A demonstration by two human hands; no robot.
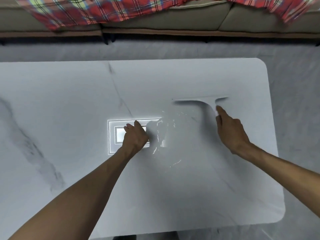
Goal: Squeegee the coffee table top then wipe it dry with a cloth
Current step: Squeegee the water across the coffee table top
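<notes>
View from above of a pale, marble-veined coffee table top (69, 101), with a beige sofa (190, 19) and a red plaid blanket (86, 13) along the upper edge of the picture.

Left of centre, the person's left hand (135, 135) rests on the table with its fingers loosely curled and nothing visible in it. It partly covers a bright rectangular reflection of a ceiling light (112, 134).

Just to the right of that hand, thin glinting streaks of water (164, 132) lie on the surface.

Further right sits the squeegee (199, 102), a pale T shape that nearly blends into the table (its outline is blurred). Its blade lies across, towards the sofa side, and its handle points back towards the person.

At the handle is the right hand (230, 132), its index finger (220, 110) stretched out to the handle and the other fingers curled. Whether it grips the handle or only touches it cannot be told.

The two hands are well apart. No cloth is in view.

This looks like the squeegee step, with the wet patch not yet cleared. The next move probably calls for a firm grip on the handle, the blade flat on the surface, and an even pull across the streaks towards a table edge.
</notes>
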